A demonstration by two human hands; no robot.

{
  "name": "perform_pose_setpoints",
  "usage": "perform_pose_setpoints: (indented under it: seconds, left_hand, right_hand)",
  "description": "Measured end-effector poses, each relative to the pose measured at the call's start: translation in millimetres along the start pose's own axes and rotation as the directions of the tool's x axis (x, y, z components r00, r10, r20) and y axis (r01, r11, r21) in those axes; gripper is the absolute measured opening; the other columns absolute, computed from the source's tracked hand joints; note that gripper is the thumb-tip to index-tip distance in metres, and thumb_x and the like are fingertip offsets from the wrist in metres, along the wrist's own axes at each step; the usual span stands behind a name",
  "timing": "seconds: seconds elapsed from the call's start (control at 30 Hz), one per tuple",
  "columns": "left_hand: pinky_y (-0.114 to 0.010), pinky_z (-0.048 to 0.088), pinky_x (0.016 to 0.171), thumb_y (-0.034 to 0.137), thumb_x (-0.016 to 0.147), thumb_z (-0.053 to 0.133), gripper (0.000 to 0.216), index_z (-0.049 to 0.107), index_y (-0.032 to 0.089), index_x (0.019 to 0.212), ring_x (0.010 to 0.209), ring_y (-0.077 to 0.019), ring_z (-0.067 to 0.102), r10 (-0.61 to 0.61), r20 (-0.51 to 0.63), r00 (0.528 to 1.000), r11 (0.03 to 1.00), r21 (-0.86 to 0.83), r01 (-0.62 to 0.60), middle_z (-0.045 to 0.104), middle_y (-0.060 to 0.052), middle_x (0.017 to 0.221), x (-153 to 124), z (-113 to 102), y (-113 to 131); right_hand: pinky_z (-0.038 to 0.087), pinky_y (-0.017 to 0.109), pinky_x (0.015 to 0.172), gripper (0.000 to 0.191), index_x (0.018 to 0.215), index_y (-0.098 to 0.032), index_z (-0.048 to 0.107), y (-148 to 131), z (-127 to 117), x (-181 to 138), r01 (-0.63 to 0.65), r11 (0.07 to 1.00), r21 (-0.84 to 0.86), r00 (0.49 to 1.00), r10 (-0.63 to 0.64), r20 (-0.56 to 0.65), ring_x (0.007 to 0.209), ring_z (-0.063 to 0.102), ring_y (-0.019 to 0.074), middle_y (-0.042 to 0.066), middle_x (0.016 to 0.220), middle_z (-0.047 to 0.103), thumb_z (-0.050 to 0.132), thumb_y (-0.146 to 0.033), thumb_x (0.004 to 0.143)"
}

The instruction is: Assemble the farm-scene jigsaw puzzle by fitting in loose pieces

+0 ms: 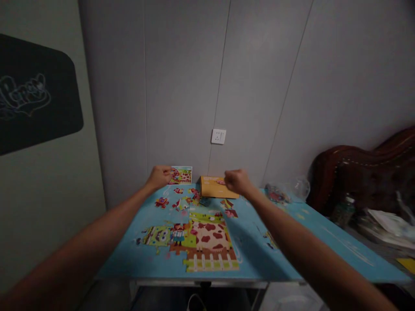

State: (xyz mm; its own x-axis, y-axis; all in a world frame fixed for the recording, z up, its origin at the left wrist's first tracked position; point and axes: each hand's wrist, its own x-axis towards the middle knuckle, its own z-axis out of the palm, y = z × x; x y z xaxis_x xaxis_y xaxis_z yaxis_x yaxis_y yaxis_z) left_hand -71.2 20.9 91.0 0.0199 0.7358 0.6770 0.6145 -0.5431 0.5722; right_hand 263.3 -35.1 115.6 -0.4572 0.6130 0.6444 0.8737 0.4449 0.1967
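Observation:
Both my arms stretch out over the table, fingers curled into fists. My left hand (160, 177) is raised in front of the reference picture (183, 175), covering its left edge; nothing shows in the fist. In front of the orange box (210, 189) is my right hand (238, 181), also a fist with nothing visible in it. Below them lies a partly joined jigsaw puzzle (212, 237) with a cow and a white fence. A yellow cartoon figure (158, 235) printed on the blue tabletop or on pieces sits left of it. Several loose puzzle pieces (162, 202) lie behind.
The blue table (259, 263) stands against a grey wall with a socket (218, 136). A clear plastic bag (285, 192) lies at its back right. Beyond the right edge are a brown leather headboard or chair (366, 172), a bottle (343, 211) and papers (389, 222).

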Motion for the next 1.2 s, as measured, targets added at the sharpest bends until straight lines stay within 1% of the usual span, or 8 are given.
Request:
perform_pose_setpoints:
  seconds: [0.13,0.27,0.47,0.63,0.77,0.9,1.03,1.2]
  left_hand:
    - [-0.021,0.028,0.047,0.012,0.073,0.051,0.025,0.043,0.014,0.049,0.046,-0.0077,0.038,-0.015,-0.015,1.000,0.984,0.180,0.018,0.035,0.005,0.047,-28,37,-26]
    - [-0.024,0.020,0.049,0.012,0.060,0.048,0.023,0.030,0.017,0.046,0.045,-0.0093,0.031,0.031,-0.001,1.000,0.941,0.336,-0.029,0.031,0.005,0.045,-61,40,-51]
    - [-0.027,0.024,0.056,0.017,0.069,0.046,0.017,0.037,0.019,0.055,0.057,-0.0141,0.040,0.017,0.088,0.996,0.895,0.443,-0.055,0.045,0.001,0.059,-65,38,-52]
    - [-0.028,0.035,0.068,0.026,0.078,0.048,0.011,0.054,0.020,0.071,0.084,-0.0197,0.051,0.080,0.213,0.974,0.894,0.417,-0.165,0.060,-0.003,0.079,-60,52,-39]
    - [-0.032,0.039,0.082,0.038,0.081,0.053,0.021,0.066,0.022,0.085,0.094,-0.0214,0.053,0.135,0.332,0.934,0.886,0.382,-0.264,0.065,-0.004,0.092,-59,61,-37]
    - [-0.044,0.036,0.093,0.059,0.078,0.053,0.042,0.070,0.027,0.099,0.111,-0.0285,0.048,0.055,0.460,0.886,0.883,0.392,-0.258,0.060,-0.006,0.117,-66,59,-39]
    - [-0.048,0.032,0.098,0.068,0.074,0.053,0.057,0.064,0.030,0.116,0.121,-0.0317,0.040,-0.052,0.526,0.849,0.905,0.384,-0.183,0.053,-0.006,0.130,-77,48,-35]
    - [-0.045,0.033,0.097,0.062,0.076,0.057,0.064,0.052,0.030,0.130,0.120,-0.0308,0.041,-0.014,0.546,0.838,0.934,0.305,-0.184,0.056,-0.005,0.129,-84,52,-33]
  right_hand:
    - [0.035,0.023,0.054,0.012,0.068,-0.015,0.064,-13,51,-16,-0.118,0.993,-0.021,0.987,0.119,0.111,0.059,0.057,0.0123,0.004,0.065,0.065,0.056,-0.017,0.078]
    - [0.025,0.024,0.052,0.012,0.064,-0.018,0.063,-17,83,-39,-0.215,0.977,-0.002,0.963,0.212,0.165,0.057,0.056,0.0138,0.005,0.061,0.066,0.054,-0.014,0.070]
    - [0.028,0.026,0.058,0.021,0.078,-0.017,0.065,-4,81,-54,-0.406,0.914,-0.027,0.881,0.399,0.255,0.071,0.060,0.0183,0.010,0.079,0.069,0.045,-0.023,0.080]
    - [0.033,0.025,0.061,0.022,0.085,-0.017,0.067,-7,79,-32,-0.471,0.881,-0.037,0.834,0.459,0.307,0.078,0.062,0.0207,0.011,0.085,0.070,0.047,-0.027,0.081]
    - [0.037,0.026,0.063,0.027,0.088,-0.020,0.068,-22,83,-9,-0.475,0.880,0.013,0.832,0.444,0.333,0.077,0.063,0.0206,0.008,0.086,0.071,0.050,-0.039,0.083]
    - [0.040,0.028,0.072,0.036,0.093,-0.018,0.069,-35,95,-15,-0.453,0.890,0.049,0.846,0.411,0.340,0.089,0.062,0.0223,0.012,0.095,0.069,0.050,-0.047,0.085]
    - [0.039,0.028,0.084,0.042,0.103,-0.016,0.069,-33,105,-33,-0.401,0.911,0.093,0.867,0.345,0.360,0.100,0.058,0.0239,0.015,0.103,0.066,0.057,-0.050,0.081]
    - [0.040,0.029,0.087,0.049,0.109,-0.015,0.068,-29,112,-40,-0.403,0.908,0.118,0.856,0.328,0.399,0.103,0.058,0.0261,0.015,0.106,0.067,0.059,-0.053,0.079]
